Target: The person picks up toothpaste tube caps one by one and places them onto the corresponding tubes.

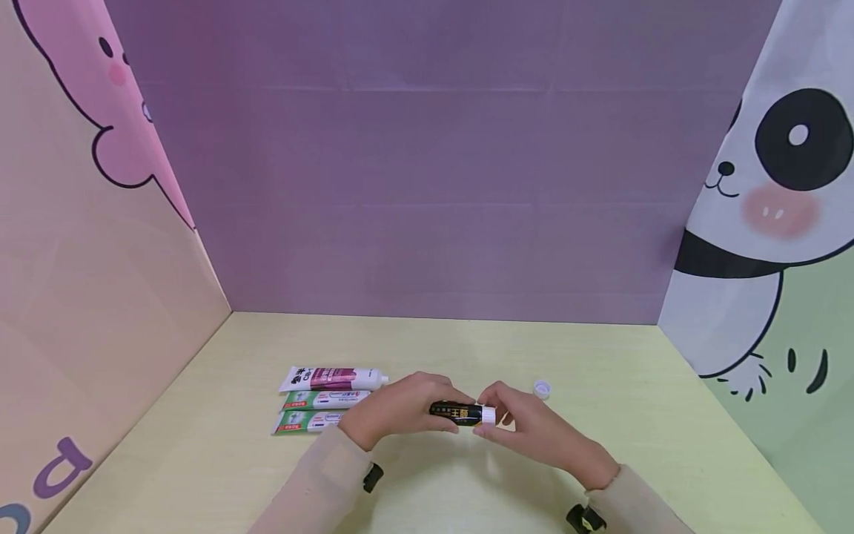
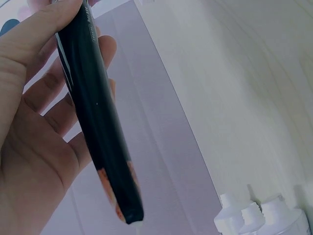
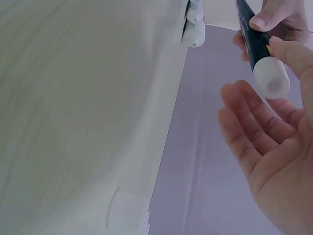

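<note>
A black toothpaste tube (image 1: 448, 412) with gold print and a white cap (image 1: 488, 415) is held level above the table, its cap pointing right. My left hand (image 1: 415, 404) grips the tube's body between thumb and fingers, and the tail of the tube sticks out past the palm in the left wrist view. At the other end, my right hand (image 1: 527, 423) pinches the tube close to the cap. The right wrist view has the right thumb on the tube just behind the white cap (image 3: 271, 78), with the other fingers spread loosely below.
On the table left of the hands lie a white and maroon tube (image 1: 333, 379) and two green and white tubes (image 1: 320, 400), side by side. A small white round cap (image 1: 542, 389) lies behind the right hand. A purple wall (image 1: 440, 185) stands at the back.
</note>
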Available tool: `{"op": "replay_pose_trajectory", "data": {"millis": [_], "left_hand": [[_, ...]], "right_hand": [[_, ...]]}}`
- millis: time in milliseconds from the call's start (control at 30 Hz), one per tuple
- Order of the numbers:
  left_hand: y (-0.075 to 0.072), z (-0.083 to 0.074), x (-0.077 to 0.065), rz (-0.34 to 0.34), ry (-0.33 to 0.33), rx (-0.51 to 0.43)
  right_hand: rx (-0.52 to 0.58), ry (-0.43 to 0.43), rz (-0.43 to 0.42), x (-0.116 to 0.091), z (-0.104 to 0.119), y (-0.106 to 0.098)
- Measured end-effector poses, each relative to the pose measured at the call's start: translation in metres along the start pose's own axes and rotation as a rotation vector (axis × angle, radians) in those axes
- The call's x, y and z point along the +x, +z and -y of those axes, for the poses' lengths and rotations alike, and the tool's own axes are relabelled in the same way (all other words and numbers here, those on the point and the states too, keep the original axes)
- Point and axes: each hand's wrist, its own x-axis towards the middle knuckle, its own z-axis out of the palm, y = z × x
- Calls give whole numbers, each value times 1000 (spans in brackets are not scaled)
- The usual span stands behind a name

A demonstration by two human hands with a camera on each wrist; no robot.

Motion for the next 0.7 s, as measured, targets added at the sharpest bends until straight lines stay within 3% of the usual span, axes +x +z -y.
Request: {"op": "replay_pose_trajectory", "data": {"millis": [167, 500, 700], "left_hand": [[1, 0, 1, -1, -5, 6], [1, -1, 1, -5, -38, -30], [-1, 1, -2, -39, -49, -58]], "right_hand": [[2, -41, -38, 2, 2, 1], [-46, -200, -108, -1, 0, 0], [-33, -227, -131, -3, 2, -4]]}}
